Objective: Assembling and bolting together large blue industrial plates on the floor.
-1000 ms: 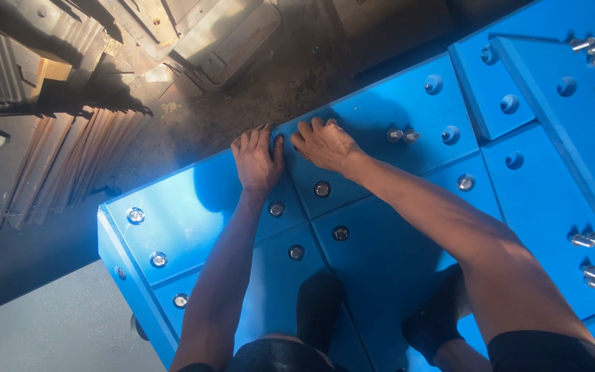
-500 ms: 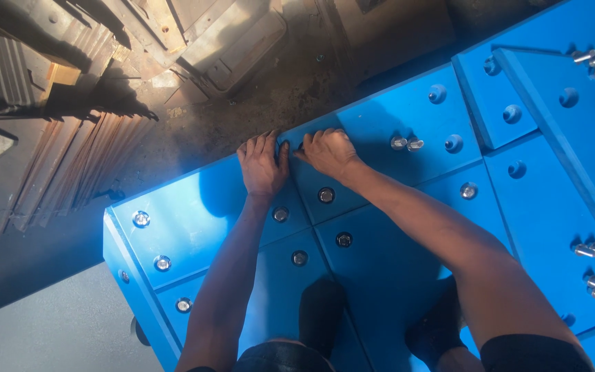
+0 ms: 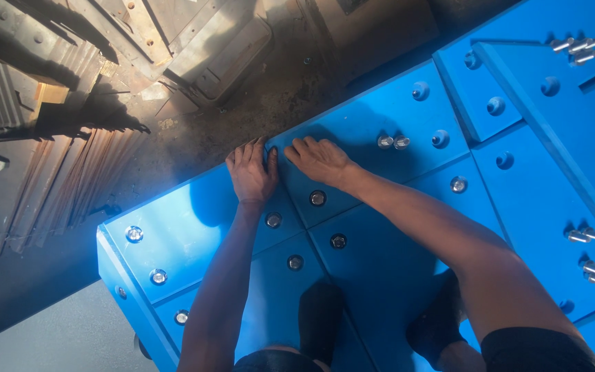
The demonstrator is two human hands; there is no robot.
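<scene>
I am on top of a big blue metal panel structure (image 3: 194, 227) made of bolted plates. My left hand (image 3: 251, 173) lies flat at the far edge of one plate, fingers curling over the rim. My right hand (image 3: 319, 160) rests flat on the neighbouring plate (image 3: 380, 110), fingertips at the seam between the two. Neither hand holds anything. Round silver bolt heads (image 3: 317, 198) sit just behind the hands. Two loose silver bolts (image 3: 392, 142) stand to the right of my right hand.
Grey metal parts and ribbed sheets (image 3: 70, 179) lie on the dirty floor (image 3: 270, 96) beyond the edge. A raised blue beam (image 3: 573, 138) crosses at the right, with several loose bolts (image 3: 574, 45) on it. My dark shoes (image 3: 319, 317) stand on the panel.
Both hands stay at the seam on the far edge; the view has shifted slightly, and the right hand's fingers have slid a little closer to the left hand.
</scene>
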